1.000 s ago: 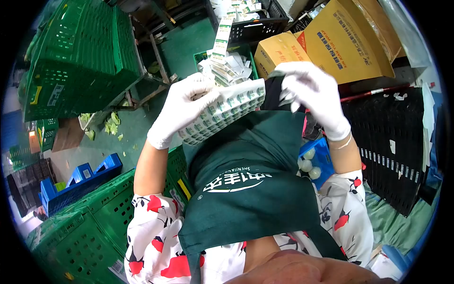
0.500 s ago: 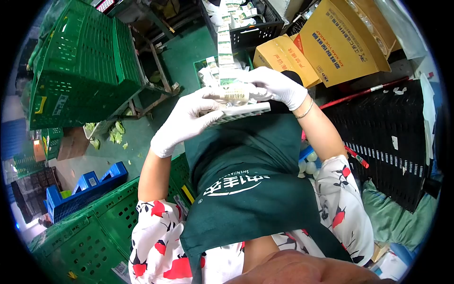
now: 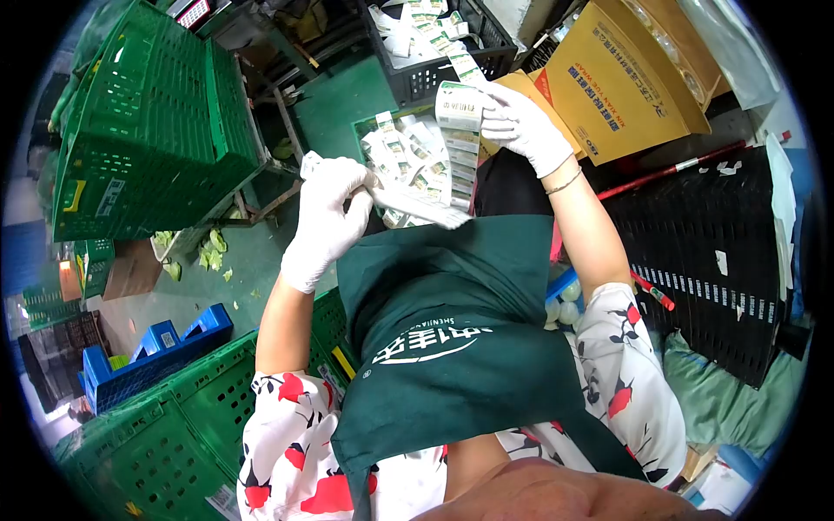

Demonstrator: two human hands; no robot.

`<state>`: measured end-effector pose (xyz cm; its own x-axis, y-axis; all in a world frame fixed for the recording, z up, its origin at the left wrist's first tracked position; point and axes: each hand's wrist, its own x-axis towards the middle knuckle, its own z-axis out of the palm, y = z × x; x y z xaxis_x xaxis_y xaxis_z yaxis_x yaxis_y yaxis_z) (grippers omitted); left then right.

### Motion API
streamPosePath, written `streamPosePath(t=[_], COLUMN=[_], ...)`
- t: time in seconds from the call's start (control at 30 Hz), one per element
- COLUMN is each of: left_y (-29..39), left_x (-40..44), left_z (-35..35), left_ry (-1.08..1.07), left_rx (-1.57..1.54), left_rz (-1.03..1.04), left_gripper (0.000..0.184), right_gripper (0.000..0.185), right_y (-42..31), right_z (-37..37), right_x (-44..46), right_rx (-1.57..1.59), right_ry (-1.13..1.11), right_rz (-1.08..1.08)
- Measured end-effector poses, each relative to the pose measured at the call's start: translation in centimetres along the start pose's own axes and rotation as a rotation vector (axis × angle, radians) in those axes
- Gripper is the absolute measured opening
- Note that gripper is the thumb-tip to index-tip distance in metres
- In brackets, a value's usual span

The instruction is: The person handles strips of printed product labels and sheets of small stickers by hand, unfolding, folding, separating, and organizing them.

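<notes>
White gloves cover both hands. My left hand (image 3: pixel 330 213) is closed on a sheet of labels (image 3: pixel 421 208), which is seen nearly edge-on and blurred, above the dark green apron. Farther up and to the right, my right hand (image 3: pixel 524 128) grips the top of a strip of printed labels (image 3: pixel 460 115) between thumb and fingers. The strip hangs down beside a green crate (image 3: pixel 360 130) holding many loose label pieces. Another label strip (image 3: pixel 465 62) runs from near my right hand up to a black crate (image 3: pixel 423 82) that also holds labels.
Stacked green crates (image 3: pixel 139 130) stand at the upper left, with more green crates (image 3: pixel 165 434) at the lower left. A blue crate (image 3: pixel 148 369) sits beside them. Cardboard boxes (image 3: pixel 608 78) are at the upper right, above stacked black crates (image 3: pixel 704 260).
The right hand came in to the left hand's sheet, then moved up and right with a label strip. The left hand's sheet has tilted to nearly edge-on.
</notes>
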<state>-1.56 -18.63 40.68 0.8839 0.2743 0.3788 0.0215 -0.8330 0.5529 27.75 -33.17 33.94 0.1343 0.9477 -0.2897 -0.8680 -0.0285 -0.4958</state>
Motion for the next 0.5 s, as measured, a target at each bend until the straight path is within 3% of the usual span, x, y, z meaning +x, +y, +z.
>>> streamPosePath(t=[0.03, 0.07, 0.17, 0.2, 0.3, 0.33, 0.4, 0.5], left_y=[-0.1, -0.7, 0.2, -0.4, -1.8, -2.5, -3.5, -3.8], left_x=[-0.1, -0.2, 1.0, 1.5, 2.1, 2.0, 1.9, 2.6], left_z=[-0.1, 0.6, 0.6, 1.1, 1.7, 2.3, 3.3, 4.6], left_ry=[0.004, 0.054, 0.000, 0.012, -0.158, -0.195, -0.223, -0.217], left_rx=[-0.006, -0.219, -0.614, -0.681, -0.931, -1.052, -1.216, -1.237], left_rz=[0.008, -0.070, -0.418, -0.419, -0.678, -0.735, -0.786, -0.629], left_gripper=[0.019, 0.018, 0.031, 0.034, 0.038, 0.040, 0.044, 0.042], right_gripper=[0.029, 0.031, 0.035, 0.037, 0.035, 0.034, 0.033, 0.035], right_y=[0.3, 0.5, 1.0, 1.1, 1.3, 1.7, 2.1, 3.2], right_z=[1.7, 3.2, 5.6, 5.7, 6.5, 7.4, 8.0, 8.0], right_x=[-0.8, -1.3, -1.4, -1.5, -1.7, -2.1, -2.4, -2.8], right_rx=[-0.058, -0.115, -0.381, -0.441, -0.646, -0.756, -0.910, -1.133], right_ry=[0.044, 0.088, -0.105, -0.172, -0.160, -0.066, -0.162, -0.214], right_rz=[-0.016, -0.031, -0.022, -0.040, 0.013, -0.028, -0.011, 0.091])
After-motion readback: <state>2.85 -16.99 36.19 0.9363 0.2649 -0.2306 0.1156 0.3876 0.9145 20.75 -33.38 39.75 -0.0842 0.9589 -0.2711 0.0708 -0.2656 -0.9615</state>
